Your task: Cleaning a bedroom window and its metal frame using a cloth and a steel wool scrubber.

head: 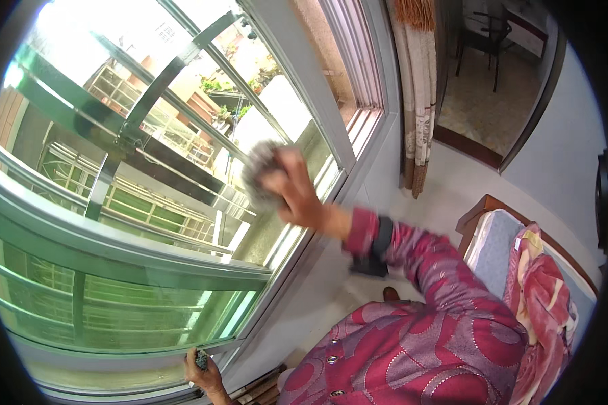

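Note:
A grey, fuzzy wad [257, 174], probably a cloth or scrubbing pad, is gripped in my right hand [301, 195], which is raised before the sliding window [278, 96]. Motion blurs both the hand and the wad, and whether the wad touches glass cannot be told. At the bottom, my left hand [205, 378] is at the metal window frame [223, 349], beside the lower corner of the green-tinted pane [147, 309]. A small dark grey-blue wad [201, 359] shows in its curled fingers; its material is unclear.
Metal security bars [180, 109] stand outside the window. A patterned curtain [416, 101] hangs at its far side, near a doorway with a dark chair [489, 38]. On my right is a wooden-framed bed [486, 202] bearing a red blanket [544, 283].

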`<action>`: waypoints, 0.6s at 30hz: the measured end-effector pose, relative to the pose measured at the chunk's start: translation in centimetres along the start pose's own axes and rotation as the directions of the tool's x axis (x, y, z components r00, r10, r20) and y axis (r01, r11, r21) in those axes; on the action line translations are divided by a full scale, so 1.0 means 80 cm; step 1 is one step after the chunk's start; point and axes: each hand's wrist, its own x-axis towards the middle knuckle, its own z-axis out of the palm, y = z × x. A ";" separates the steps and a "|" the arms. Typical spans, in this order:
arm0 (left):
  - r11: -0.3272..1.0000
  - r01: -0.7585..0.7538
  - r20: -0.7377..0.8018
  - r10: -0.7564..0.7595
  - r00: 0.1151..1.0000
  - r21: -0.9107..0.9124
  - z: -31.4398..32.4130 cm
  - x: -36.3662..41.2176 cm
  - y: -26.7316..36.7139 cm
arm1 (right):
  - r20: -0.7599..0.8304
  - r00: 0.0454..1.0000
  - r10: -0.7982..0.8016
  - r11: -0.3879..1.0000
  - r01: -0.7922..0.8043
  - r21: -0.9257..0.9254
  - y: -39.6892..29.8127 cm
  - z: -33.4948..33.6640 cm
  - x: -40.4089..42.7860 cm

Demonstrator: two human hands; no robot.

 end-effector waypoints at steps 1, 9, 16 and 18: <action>1.000 0.019 -0.011 -0.019 1.000 0.015 -0.004 0.000 0.001 | -0.055 0.987 -0.151 0.983 0.144 -0.111 0.021 0.006 0.062; 0.998 0.064 0.001 -0.064 0.998 -0.024 0.003 -0.002 -0.005 | -0.247 0.901 -0.356 0.933 0.328 -0.149 0.064 -0.015 0.384; 0.998 0.067 -0.025 -0.068 0.997 -0.015 0.010 -0.006 -0.016 | 0.014 0.889 0.457 0.749 -0.377 -0.546 0.087 -0.073 -0.148; 0.998 0.026 -0.018 -0.026 0.999 -0.053 0.016 0.000 -0.024 | -0.076 0.725 0.685 0.638 -0.646 -0.418 0.085 -0.092 -0.216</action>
